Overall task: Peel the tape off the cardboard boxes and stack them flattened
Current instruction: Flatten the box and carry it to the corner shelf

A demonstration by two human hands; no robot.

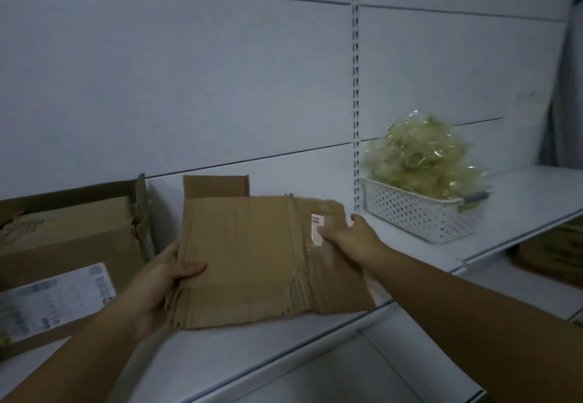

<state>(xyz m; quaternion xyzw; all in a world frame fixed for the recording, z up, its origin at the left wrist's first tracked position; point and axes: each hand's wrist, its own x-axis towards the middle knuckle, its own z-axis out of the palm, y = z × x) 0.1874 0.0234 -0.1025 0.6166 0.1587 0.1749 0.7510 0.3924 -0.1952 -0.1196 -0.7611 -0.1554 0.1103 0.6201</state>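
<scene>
A flattened brown cardboard box [252, 254] lies tilted over the white shelf [315, 327], one flap standing up behind it. My left hand [164, 282] grips its left edge, thumb on top. My right hand [350, 238] holds its right side, with the thumb on the cardboard beside a small white label [317, 229]. A worn crease with a torn lower edge runs down the box near its middle right. Whether any tape remains on it cannot be told.
A large open cardboard box [72, 245] with a white shipping label stands at the left. A white perforated basket [419, 213] heaped with crumpled yellowish tape sits on the shelf at the right. A grey panel wall [220, 87] rises behind. Lower shelves show below.
</scene>
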